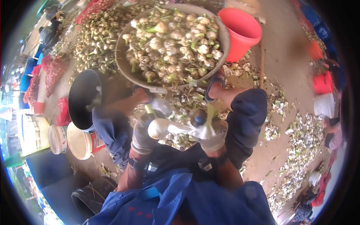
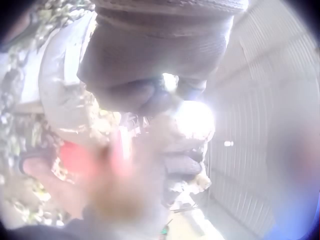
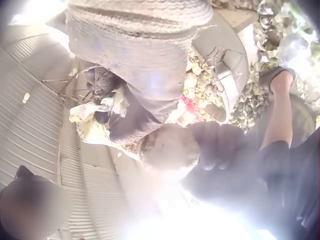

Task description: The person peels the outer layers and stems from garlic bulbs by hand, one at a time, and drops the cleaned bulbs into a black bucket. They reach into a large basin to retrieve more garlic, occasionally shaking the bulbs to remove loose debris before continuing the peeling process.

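My left hand (image 1: pixel 142 133), in a pale knitted glove, grips a garlic bulb (image 1: pixel 158 128) between my knees. A pale green stalk (image 1: pixel 149 108) sticks up beside its fingers. My right hand (image 1: pixel 217 138), gloved too, holds a garlic bulb with a broad green stalk (image 1: pixel 207 129). A small round blue thing (image 1: pixel 200 119) shows at the right fingers; I cannot tell what it is. Both hands are close together, with white garlic parts between them. In the right wrist view a round bulb (image 3: pixel 170 150) lies between the glove and the other hand's dark fingers (image 3: pixel 215 145).
A wide basin (image 1: pixel 122 67) heaped with garlic bulbs stands ahead, beside a red bucket (image 1: pixel 238 37). At left are a black bucket (image 1: pixel 83 105) and lidded tubs (image 1: pixel 78 140). Garlic skins (image 1: pixel 300 150) litter the floor. A garlic heap (image 1: pixel 95 45) lies back left.
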Tool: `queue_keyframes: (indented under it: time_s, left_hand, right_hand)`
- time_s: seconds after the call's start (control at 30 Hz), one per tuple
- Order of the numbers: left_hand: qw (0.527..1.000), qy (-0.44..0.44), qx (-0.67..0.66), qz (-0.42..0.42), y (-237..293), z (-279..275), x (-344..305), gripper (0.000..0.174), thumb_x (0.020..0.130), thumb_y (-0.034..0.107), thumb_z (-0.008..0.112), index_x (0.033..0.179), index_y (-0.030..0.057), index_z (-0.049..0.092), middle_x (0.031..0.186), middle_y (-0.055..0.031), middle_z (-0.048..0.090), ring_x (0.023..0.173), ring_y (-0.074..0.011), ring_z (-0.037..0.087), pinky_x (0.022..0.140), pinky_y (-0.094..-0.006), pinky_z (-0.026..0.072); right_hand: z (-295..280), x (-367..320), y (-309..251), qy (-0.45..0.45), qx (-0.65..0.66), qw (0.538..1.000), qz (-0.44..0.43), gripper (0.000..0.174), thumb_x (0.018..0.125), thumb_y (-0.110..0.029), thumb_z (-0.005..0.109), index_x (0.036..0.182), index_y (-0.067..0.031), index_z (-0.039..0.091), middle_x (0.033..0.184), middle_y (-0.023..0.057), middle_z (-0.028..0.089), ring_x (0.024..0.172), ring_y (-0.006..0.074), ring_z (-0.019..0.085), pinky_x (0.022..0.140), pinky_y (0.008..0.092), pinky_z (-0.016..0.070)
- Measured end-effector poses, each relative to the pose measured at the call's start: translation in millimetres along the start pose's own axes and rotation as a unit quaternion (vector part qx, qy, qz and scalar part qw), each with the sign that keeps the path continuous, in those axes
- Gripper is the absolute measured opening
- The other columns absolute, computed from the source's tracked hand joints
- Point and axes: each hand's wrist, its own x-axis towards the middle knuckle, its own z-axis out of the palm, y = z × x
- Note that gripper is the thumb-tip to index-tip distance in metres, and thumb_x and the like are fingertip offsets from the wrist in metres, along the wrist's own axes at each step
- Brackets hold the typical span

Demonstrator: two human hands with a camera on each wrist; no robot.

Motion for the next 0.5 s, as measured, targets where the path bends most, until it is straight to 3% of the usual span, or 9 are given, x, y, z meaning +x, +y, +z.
queue_keyframes:
  time_s: [0.1,0.13,0.17,0.23,0.3,0.33,0.37,0.43,0.5]
  left_hand:
    - [0.976,0.009,0.188,0.106,9.2,0.0,-4.2,0.037,0.083,0.012,0.081,0.114,0.0005,0.064,0.103,-0.0094,0.071,0.092,-0.0184,0.071,0.080,-0.0331,0.0589]
    - [0.943,0.019,0.278,0.183,15.5,3.1,-5.9,0.033,0.087,0.013,0.077,0.114,0.0005,0.062,0.104,-0.0103,0.070,0.092,-0.0186,0.070,0.081,-0.0335,0.0587]
    - [0.895,0.030,0.364,0.256,19.8,4.3,-5.6,0.030,0.090,0.014,0.072,0.114,0.0004,0.061,0.105,-0.0112,0.070,0.092,-0.0188,0.069,0.081,-0.0340,0.0586]
    - [0.868,0.035,0.440,0.226,12.2,-20.2,3.8,0.032,0.089,0.021,0.073,0.111,0.0015,0.062,0.105,-0.0096,0.071,0.088,-0.0185,0.069,0.081,-0.0325,0.0582]
    - [0.940,0.148,0.276,0.133,3.3,-29.6,10.9,0.037,0.085,0.023,0.076,0.111,0.0021,0.062,0.103,-0.0097,0.072,0.087,-0.0201,0.070,0.084,-0.0301,0.0572]
    - [0.952,0.141,0.227,0.151,-2.0,-36.6,12.8,0.040,0.080,0.015,0.081,0.113,0.0009,0.062,0.109,-0.0113,0.071,0.092,-0.0203,0.070,0.087,-0.0291,0.0564]
    - [0.832,0.095,0.456,0.301,14.2,-24.4,4.5,0.036,0.084,0.008,0.076,0.116,-0.0005,0.062,0.112,-0.0135,0.071,0.098,-0.0209,0.071,0.089,-0.0304,0.0569]
    - [0.873,0.145,0.361,0.293,2.9,-32.7,16.1,0.030,0.078,0.005,0.075,0.106,0.0003,0.067,0.098,-0.0072,0.074,0.091,-0.0170,0.071,0.081,-0.0284,0.0561]
    - [0.835,0.160,0.418,0.322,-0.4,-45.8,20.9,0.026,0.079,0.003,0.073,0.104,0.0012,0.067,0.096,-0.0073,0.072,0.088,-0.0182,0.071,0.079,-0.0282,0.0554]
  right_hand:
    - [-49.5,-6.1,9.6,0.134,-0.339,0.920,-0.141,0.051,0.071,-0.029,0.062,0.119,-0.0108,0.066,0.103,0.0143,0.060,0.100,0.0351,0.057,0.105,0.0664,0.0420]
    - [-32.6,-16.8,-6.7,0.043,-0.370,0.926,-0.068,0.047,0.064,-0.025,0.061,0.108,-0.0116,0.067,0.101,0.0153,0.061,0.101,0.0369,0.058,0.109,0.0722,0.0326]
    - [-31.5,-23.3,-6.1,0.004,0.079,0.997,0.009,0.039,0.070,-0.029,0.064,0.105,-0.0103,0.064,0.101,0.0153,0.064,0.101,0.0345,0.062,0.108,0.0665,0.0376]
    - [-24.4,-37.4,-5.9,0.072,-0.242,0.967,-0.027,0.037,0.077,-0.036,0.067,0.102,-0.0097,0.062,0.093,0.0125,0.062,0.091,0.0311,0.064,0.110,0.0593,0.0395]
    - [-29.8,-44.4,-10.7,0.058,0.045,0.994,0.085,0.044,0.085,-0.045,0.067,0.107,-0.0075,0.061,0.092,0.0114,0.062,0.084,0.0292,0.065,0.105,0.0523,0.0465]
    - [5.9,-33.1,-10.0,-0.227,0.108,0.966,0.055,0.069,0.083,-0.042,0.061,0.128,0.0098,0.057,0.114,0.0269,0.066,0.105,0.0370,0.066,0.105,0.0507,0.0478]
    - [29.6,-28.7,-12.6,-0.228,0.105,0.967,0.052,0.069,0.083,-0.042,0.061,0.128,0.0098,0.057,0.114,0.0269,0.066,0.105,0.0370,0.066,0.105,0.0507,0.0478]
    - [62.2,-25.2,-19.1,-0.236,0.050,0.970,-0.032,0.067,0.072,-0.037,0.073,0.122,0.0056,0.063,0.095,0.0225,0.069,0.090,0.0376,0.068,0.095,0.0505,0.0524]
    - [64.2,-30.1,-28.3,-0.070,-0.023,0.989,-0.129,0.052,0.074,-0.036,0.079,0.112,-0.0017,0.069,0.086,0.0155,0.071,0.082,0.0305,0.070,0.081,0.0443,0.0563]
